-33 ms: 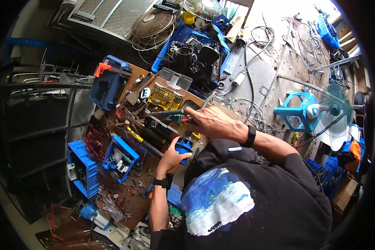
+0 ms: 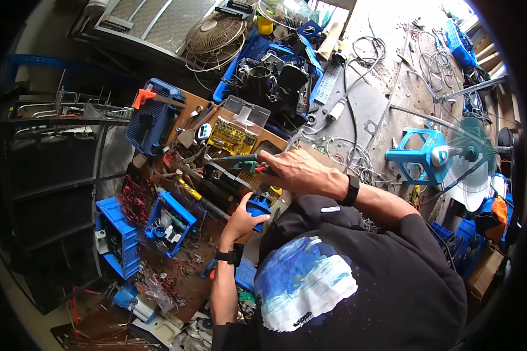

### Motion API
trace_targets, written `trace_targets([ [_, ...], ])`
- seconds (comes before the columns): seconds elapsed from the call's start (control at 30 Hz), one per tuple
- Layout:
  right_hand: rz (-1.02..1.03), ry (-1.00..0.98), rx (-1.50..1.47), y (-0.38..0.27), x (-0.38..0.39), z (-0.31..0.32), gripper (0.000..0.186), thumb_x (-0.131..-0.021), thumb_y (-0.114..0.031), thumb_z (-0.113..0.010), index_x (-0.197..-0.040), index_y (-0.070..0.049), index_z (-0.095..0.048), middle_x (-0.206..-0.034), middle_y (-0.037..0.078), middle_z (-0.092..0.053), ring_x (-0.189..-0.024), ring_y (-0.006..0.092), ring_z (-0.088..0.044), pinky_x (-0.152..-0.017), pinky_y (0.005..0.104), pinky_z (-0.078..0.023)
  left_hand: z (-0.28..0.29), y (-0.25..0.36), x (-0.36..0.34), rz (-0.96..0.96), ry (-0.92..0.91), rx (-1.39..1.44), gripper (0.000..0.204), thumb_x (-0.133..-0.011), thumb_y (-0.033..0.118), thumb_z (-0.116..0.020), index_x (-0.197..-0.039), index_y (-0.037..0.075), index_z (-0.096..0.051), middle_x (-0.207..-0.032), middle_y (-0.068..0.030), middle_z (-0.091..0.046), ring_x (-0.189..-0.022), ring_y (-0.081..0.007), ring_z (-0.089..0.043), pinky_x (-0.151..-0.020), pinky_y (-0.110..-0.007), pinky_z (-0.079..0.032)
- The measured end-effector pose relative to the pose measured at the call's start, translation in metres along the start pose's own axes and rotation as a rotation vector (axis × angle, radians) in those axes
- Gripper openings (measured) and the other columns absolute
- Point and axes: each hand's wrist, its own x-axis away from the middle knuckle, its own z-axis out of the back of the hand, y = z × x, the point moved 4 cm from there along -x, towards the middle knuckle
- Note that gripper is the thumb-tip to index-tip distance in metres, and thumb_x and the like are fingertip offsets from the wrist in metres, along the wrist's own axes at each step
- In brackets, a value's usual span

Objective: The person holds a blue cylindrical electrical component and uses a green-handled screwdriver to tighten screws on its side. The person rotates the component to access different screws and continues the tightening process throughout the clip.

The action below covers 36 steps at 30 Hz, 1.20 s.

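From the left hand (image 2: 240, 222), the right hand (image 2: 298, 169) lies at two o'clock, a stool (image 2: 417, 151) beyond; on the tabletop (image 2: 194, 100), a toolkit (image 2: 231, 136) at twelve, a bin (image 2: 182, 206) at nine.

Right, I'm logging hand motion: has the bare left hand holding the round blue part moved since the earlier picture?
No, not visibly: the left hand sits in the same place relative to the yellow rectangular tool case, with no shift either way.
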Motion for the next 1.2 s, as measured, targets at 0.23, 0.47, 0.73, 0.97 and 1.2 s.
trace_targets([
  [0.23, 0.127, -0.035, -0.028, -0.005, -0.009, 0.005, 0.062, -0.097, -0.028, -0.076, -0.142, 0.004, -0.050, -0.122, 0.028, -0.068, -0.112, 0.0428, -0.068, -0.089, 0.0518, -0.054, 0.003, 0.003, 0.000, 0.000, -0.040, -0.014, 0.106, -0.079, 0.033, -0.096, -0.161, -0.003, -0.040, -0.145, -0.0210, -0.063, -0.129, -0.0269, -0.063, -0.110, -0.038, -0.051],
  [0.47, 0.449, 0.238, -0.104, 0.000, -0.005, -0.007, 0.048, -0.098, -0.027, -0.075, -0.134, -0.001, -0.058, -0.116, 0.025, -0.069, -0.109, 0.0435, -0.068, -0.091, 0.0505, -0.056, 0.000, 0.005, 0.003, -0.013, 0.014, -0.089, 0.106, -0.079, 0.034, -0.095, -0.162, -0.002, -0.039, -0.144, -0.0242, -0.063, -0.130, -0.0307, -0.064, -0.111, -0.039, -0.050],
  [0.73, 0.422, 0.216, -0.089, -0.015, -0.001, 0.004, 0.036, -0.100, -0.027, -0.073, -0.123, -0.001, -0.062, -0.105, 0.023, -0.067, -0.101, 0.0423, -0.069, -0.086, 0.0503, -0.056, 0.004, 0.009, 0.011, 0.044, -0.014, -0.057, 0.104, -0.079, 0.034, -0.095, -0.161, 0.000, -0.041, -0.142, -0.0222, -0.065, -0.128, -0.0296, -0.065, -0.109, -0.041, -0.052],
  [0.97, 0.559, 0.265, -0.100, -0.015, 0.001, 0.001, 0.040, -0.102, -0.027, -0.072, -0.129, -0.001, -0.061, -0.109, 0.023, -0.067, -0.104, 0.0425, -0.068, -0.088, 0.0486, -0.057, 0.000, 0.006, 0.014, 0.003, 0.008, -0.013, 0.104, -0.079, 0.032, -0.095, -0.161, 0.000, -0.041, -0.143, -0.0221, -0.065, -0.126, -0.0287, -0.066, -0.108, -0.041, -0.053],
  [1.2, 0.659, 0.336, -0.146, -0.012, 0.000, -0.007, 0.036, -0.103, -0.026, -0.071, -0.126, -0.001, -0.059, -0.107, 0.022, -0.066, -0.100, 0.0422, -0.068, -0.083, 0.0498, -0.056, 0.004, 0.023, 0.024, 0.021, 0.016, -0.034, 0.105, -0.078, 0.034, -0.095, -0.162, 0.001, -0.041, -0.142, -0.0231, -0.065, -0.128, -0.0313, -0.066, -0.109, -0.042, -0.052],
])
